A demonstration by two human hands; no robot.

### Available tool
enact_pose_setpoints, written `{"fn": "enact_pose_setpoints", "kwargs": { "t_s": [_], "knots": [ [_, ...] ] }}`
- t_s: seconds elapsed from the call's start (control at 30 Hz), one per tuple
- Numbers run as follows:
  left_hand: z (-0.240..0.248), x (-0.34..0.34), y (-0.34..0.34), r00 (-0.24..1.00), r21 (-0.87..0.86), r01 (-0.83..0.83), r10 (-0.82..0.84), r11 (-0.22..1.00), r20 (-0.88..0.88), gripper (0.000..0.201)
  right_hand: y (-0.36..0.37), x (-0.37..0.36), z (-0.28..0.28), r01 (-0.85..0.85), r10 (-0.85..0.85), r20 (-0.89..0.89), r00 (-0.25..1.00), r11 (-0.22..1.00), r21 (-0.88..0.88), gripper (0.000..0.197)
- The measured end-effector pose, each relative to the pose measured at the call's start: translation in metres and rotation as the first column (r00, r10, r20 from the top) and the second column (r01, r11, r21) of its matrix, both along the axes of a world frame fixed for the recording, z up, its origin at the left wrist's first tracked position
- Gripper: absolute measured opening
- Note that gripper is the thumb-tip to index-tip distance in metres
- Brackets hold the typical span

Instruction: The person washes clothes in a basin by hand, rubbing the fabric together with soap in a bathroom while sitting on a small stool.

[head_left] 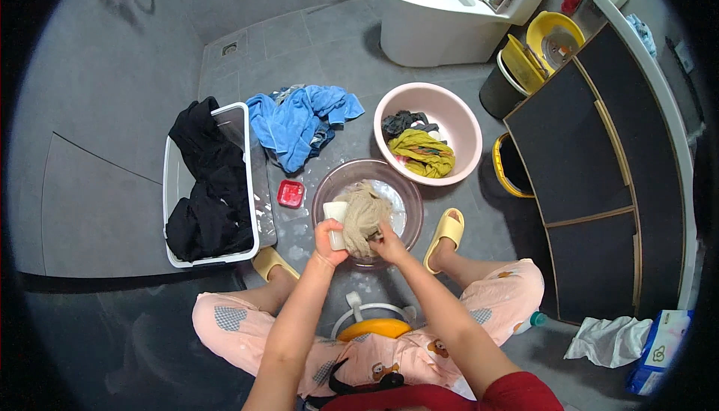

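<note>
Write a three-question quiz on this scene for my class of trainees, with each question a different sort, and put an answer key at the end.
1. Multiple choice: what is the person's left hand holding?
A) a blue towel
B) a white block
C) a yellow slipper

2. True or false: the person's right hand is touching the beige cloth.

3. Fill in the gap: the yellow-green cloth lies in the ____ basin.

Key:
1. B
2. True
3. pink
</note>
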State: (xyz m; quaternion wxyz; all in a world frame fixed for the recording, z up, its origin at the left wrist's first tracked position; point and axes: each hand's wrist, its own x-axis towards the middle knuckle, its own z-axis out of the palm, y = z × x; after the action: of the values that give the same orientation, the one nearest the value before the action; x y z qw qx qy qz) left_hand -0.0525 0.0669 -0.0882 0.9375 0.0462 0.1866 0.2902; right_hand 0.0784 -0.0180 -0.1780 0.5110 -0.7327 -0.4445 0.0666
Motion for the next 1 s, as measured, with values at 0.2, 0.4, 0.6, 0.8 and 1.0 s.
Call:
{"fn": "enact_pose_setpoints", "kwargs": {
  "t_s": [0.2,0.4,0.6,0.8,1.0],
  "knots": [
    [-0.024,-0.017,0.040,0.987,-0.002,-0.008,0.008,1.000,-0.159,0.040,0.001,0.024,0.024,-0.295,0.080,-0.436,0.896,0.842,-0.452,0.023],
    [-0.051,-0.017,0.039,0.758,0.002,-0.021,0.017,1.000,-0.652,0.049,0.026,0.031,0.047,-0.227,0.074,-0.711,0.700,0.966,-0.122,0.023],
    [-0.071,0.005,-0.015,0.865,0.108,0.123,-0.053,0.987,-0.499,0.041,0.060,0.020,0.084,-0.272,0.139,-0.943,0.302,0.961,0.055,0.019],
    [-0.070,0.010,-0.013,0.870,0.012,0.241,-0.211,0.970,-0.445,0.025,0.058,0.031,0.073,-0.569,0.290,-0.956,0.047,0.794,0.213,0.040],
    [-0.075,-0.002,-0.018,0.972,-0.213,0.081,-0.124,0.974,-0.197,0.029,0.002,0.052,-0.012,-0.422,0.359,-0.238,0.902,0.622,-0.660,0.059]
  ]
}}
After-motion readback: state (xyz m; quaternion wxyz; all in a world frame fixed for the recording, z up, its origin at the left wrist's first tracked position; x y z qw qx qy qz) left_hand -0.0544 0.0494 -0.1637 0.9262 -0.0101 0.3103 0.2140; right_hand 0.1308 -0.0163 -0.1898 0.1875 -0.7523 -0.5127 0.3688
